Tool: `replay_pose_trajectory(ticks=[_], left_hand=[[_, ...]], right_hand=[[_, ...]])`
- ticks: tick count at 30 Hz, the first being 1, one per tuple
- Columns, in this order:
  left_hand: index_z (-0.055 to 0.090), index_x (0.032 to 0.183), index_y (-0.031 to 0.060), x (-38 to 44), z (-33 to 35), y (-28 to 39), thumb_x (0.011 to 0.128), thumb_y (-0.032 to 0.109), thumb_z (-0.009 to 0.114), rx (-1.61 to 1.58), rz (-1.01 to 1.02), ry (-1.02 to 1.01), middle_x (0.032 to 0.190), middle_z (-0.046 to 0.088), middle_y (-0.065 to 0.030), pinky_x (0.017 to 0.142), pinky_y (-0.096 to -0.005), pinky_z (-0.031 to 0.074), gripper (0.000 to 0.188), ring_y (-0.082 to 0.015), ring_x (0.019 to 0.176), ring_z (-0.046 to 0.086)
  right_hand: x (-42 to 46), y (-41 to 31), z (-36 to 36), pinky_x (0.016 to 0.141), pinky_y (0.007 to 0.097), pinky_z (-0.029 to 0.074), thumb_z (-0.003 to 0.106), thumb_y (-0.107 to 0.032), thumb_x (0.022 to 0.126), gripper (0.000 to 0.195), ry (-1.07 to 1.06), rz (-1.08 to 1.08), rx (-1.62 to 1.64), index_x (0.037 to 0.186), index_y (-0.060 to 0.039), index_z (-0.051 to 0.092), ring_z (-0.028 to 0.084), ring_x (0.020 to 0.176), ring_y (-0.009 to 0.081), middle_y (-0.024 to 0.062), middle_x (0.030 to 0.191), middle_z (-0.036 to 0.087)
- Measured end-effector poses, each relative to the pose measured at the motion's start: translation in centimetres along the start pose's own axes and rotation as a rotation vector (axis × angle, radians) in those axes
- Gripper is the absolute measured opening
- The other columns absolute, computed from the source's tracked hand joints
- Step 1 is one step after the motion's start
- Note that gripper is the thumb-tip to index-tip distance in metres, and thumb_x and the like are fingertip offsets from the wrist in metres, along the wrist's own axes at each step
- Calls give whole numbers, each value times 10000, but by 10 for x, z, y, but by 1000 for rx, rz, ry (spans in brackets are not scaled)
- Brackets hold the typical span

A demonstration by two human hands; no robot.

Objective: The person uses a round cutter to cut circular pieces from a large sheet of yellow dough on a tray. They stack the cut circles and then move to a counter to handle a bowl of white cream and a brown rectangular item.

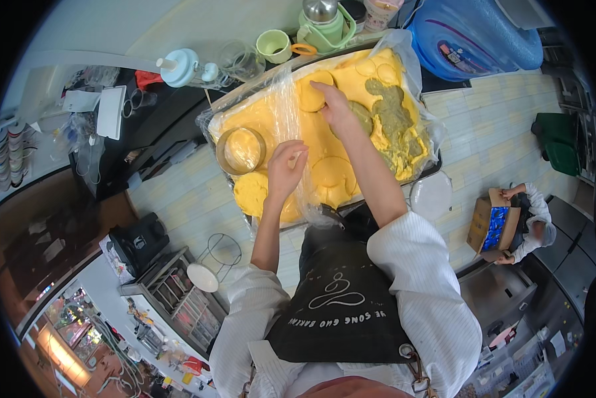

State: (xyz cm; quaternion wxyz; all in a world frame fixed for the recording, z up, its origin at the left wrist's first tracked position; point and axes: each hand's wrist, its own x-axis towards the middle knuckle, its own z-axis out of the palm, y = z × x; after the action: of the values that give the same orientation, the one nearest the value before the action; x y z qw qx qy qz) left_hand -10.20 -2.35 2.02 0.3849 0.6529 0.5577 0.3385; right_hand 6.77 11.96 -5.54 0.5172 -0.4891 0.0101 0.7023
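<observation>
A large tray [434, 168] of yellow sponge cake [248, 112] lies before me, lined with clear film. My right hand [336, 103] has its fingers on a round cake disc [314, 94] near the far edge, gripping its right side. Over the middle of the cake my left hand [287, 166] hovers with thumb and fingers curled close together; whether it pinches the crumpled plastic film [290, 107] beside it is unclear. A metal cake ring [219, 153] sits at the left, above another yellow disc [250, 194]. A circular cut [333, 174] shows nearer me.
Grey-green patches [390, 107] and torn cake cover the tray's right side. A pale green cup [274, 46], a green flask [322, 30] and a blue water jug [469, 40] stand behind. A white stool [431, 195] is at right; farther off, a person holds a cardboard box [481, 226].
</observation>
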Motion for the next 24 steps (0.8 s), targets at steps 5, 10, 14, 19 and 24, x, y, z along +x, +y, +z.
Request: replay_pose_trajectory(ticks=[5,10,14,19,24], left_hand=[[739,1047,51,-5,1,0,917,48,707,-34,-12,-1,1166,694,-110,773,-305,583,133,-215,1026,681],[736,1044,48,-6,0,0,921,40,701,-50,-7,-3,1158,695,-114,768,-305,580,129,-214,1016,683],[734,1044,45,-9,-1,-1,922,40,701,-55,-14,-11,1152,698,-119,761,-299,575,126,-210,1005,686],[733,1049,43,-17,-6,0,927,47,698,-51,-25,-10,1134,708,-115,757,-296,570,127,-206,1004,687],[737,1061,50,-26,-11,2,931,53,697,-58,-50,16,1123,716,-99,759,-289,565,136,-198,1013,684]], right_hand=[[8,5,2,869,427,542,772,-119,859,456,28,24,-30,1260,1,591,656,1048,264,120,1209,657],[-2,-4,10,918,441,554,727,-108,905,408,3,96,117,1270,2,584,654,1080,285,127,1214,658],[0,0,12,954,439,555,698,-97,928,367,6,62,140,1265,-2,586,650,1112,289,133,1219,658],[-2,-8,7,1000,437,539,666,-77,949,352,-24,139,291,1275,16,572,640,1147,293,141,1238,654],[-12,-33,-24,1058,437,511,641,-48,960,348,-172,250,397,1290,29,561,625,1191,302,152,1273,643]])
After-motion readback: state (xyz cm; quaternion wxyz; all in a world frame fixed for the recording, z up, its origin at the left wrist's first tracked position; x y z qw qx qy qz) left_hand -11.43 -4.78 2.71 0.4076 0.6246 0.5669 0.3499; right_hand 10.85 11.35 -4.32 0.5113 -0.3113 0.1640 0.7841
